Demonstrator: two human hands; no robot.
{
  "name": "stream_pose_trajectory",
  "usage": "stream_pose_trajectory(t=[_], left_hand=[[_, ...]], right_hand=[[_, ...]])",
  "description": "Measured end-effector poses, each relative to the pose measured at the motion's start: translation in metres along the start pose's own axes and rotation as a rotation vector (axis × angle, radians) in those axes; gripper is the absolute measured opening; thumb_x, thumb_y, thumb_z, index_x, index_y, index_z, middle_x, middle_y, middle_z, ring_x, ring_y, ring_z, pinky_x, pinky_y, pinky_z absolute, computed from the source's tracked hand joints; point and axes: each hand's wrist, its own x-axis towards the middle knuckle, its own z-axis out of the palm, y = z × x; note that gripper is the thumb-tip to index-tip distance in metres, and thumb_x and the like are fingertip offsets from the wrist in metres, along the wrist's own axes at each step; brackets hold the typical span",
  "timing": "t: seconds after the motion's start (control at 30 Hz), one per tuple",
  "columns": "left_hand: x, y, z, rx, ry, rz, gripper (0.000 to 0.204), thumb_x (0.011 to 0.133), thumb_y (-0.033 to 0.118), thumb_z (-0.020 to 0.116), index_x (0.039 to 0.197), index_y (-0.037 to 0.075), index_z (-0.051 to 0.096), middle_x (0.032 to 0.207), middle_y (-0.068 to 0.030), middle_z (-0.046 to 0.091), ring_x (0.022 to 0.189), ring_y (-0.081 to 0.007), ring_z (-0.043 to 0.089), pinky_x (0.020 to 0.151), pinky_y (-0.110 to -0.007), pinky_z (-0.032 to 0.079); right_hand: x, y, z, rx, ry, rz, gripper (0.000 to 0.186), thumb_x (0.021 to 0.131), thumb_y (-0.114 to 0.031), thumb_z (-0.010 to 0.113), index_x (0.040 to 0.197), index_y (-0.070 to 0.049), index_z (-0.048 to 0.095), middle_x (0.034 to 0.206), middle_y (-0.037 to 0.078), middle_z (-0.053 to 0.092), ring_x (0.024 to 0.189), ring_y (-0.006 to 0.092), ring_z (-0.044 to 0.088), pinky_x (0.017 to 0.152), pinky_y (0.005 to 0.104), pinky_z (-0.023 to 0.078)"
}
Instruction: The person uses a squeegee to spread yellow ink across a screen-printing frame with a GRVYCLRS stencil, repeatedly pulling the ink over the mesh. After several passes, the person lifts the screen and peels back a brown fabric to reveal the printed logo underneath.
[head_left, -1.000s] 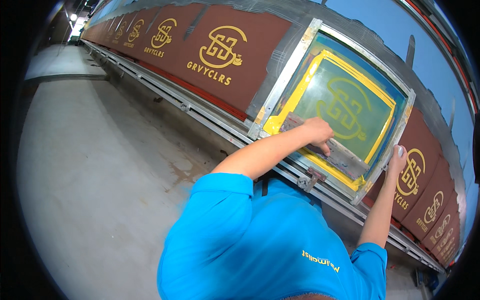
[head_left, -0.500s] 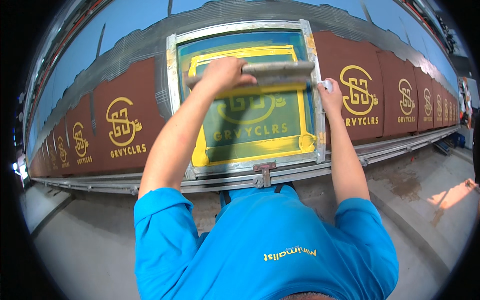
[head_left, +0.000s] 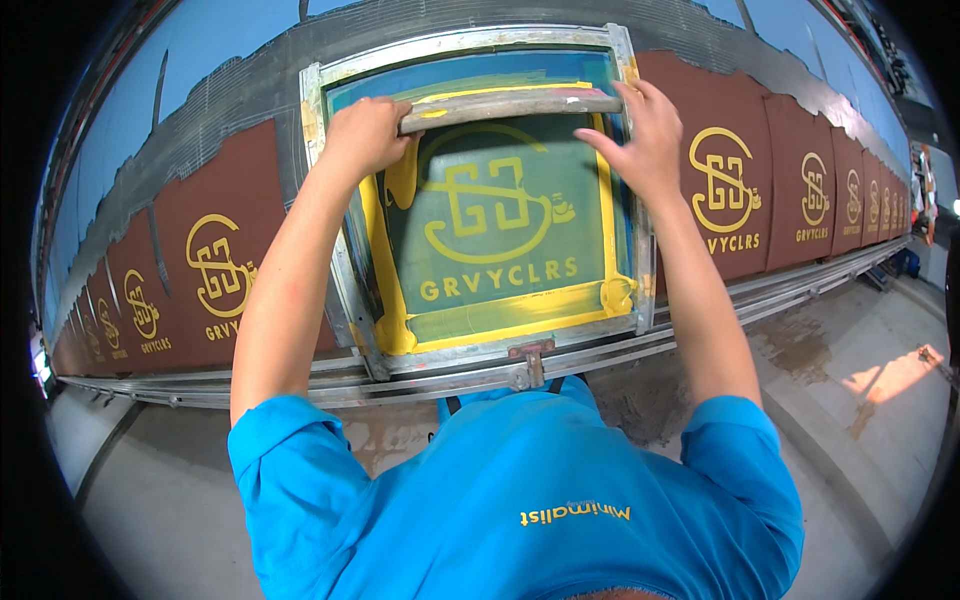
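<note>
A printing screen with a metal frame [head_left: 465,46] stands in the middle over the table. Its green mesh [head_left: 585,240] carries a yellowish round emblem and lettering, bordered by thick yellow ink [head_left: 500,328]. Across the far part of the mesh lies a long squeegee [head_left: 510,104], smeared with yellow. My left hand [head_left: 368,138] is closed around its left end. At its right end, over the frame's right rail, my right hand [head_left: 645,135] has its thumb and fingers apart. Whether those fingertips touch the squeegee, I cannot tell.
Brown fabric panels [head_left: 790,120] with yellow emblems line the long table on both sides. A metal rail [head_left: 800,275] runs along the near edge, with a rusty bracket [head_left: 530,362] at the screen. Concrete floor [head_left: 180,480] lies below.
My right hand has left the frame's right side and moved up to the squeegee's right end. My left hand has shifted left and farther away, onto the squeegee's left end. The squeegee has moved away from me.
</note>
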Motion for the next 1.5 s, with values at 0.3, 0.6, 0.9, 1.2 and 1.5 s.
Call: stream_pose_trajectory(t=[0.3,0.6,0.9,1.2,1.5], left_hand=[[0.036,-0.016,-0.014,-0.075,0.012,0.004,0.042,0.091,0.051,0.07,0.095,0.01,0.079,0.085,-0.0164,0.076,0.087,-0.0393,0.073,0.078,-0.049,0.059],[0.077,-0.024,0.033,-0.002,0.061,-0.064,0.053,0.082,0.063,0.074,0.093,0.011,0.081,0.083,-0.0171,0.075,0.085,-0.0395,0.071,0.076,-0.048,0.056],[-0.038,0.057,0.081,-0.077,-0.079,-0.171,0.051,0.083,0.061,0.076,0.095,0.012,0.082,0.082,-0.0155,0.076,0.084,-0.0384,0.073,0.076,-0.048,0.058],[-0.264,0.194,0.15,-0.124,-0.044,-0.197,0.039,0.072,0.028,0.083,0.108,0.014,0.078,0.103,-0.0097,0.076,0.099,-0.0331,0.072,0.084,-0.046,0.059],[-0.416,0.266,0.11,-0.241,0.153,-0.222,0.051,0.067,0.006,0.076,0.117,0.01,0.066,0.112,-0.0116,0.066,0.108,-0.0349,0.064,0.092,-0.045,0.056]], right_hand=[[0.082,0.03,0.041,0.072,-0.405,-0.134,0.023,0.085,-0.023,0.073,0.103,-0.01,0.073,0.097,0.016,0.072,0.093,0.0386,0.069,0.08,0.0485,0.057],[0.08,0.038,0.099,-0.325,-0.471,-0.035,0.028,0.076,-0.031,0.083,0.096,-0.014,0.074,0.09,0.011,0.074,0.087,0.034,0.073,0.072,0.0478,0.058],[-0.054,0.017,0.051,-0.257,-0.433,-0.072,0.039,0.073,-0.046,0.083,0.08,-0.008,0.075,0.078,0.018,0.073,0.079,0.0377,0.073,0.068,0.0488,0.058],[-0.289,-0.04,-0.073,-0.022,-0.387,-0.063,0.033,0.059,-0.017,0.09,0.087,-0.016,0.073,0.082,0.002,0.067,0.082,0.0247,0.07,0.072,0.041,0.056],[-0.362,-0.109,-0.192,0.071,-0.406,-0.058,0.044,0.062,-0.006,0.078,0.104,-0.011,0.067,0.103,0.006,0.062,0.104,0.0283,0.061,0.083,0.0424,0.048]])
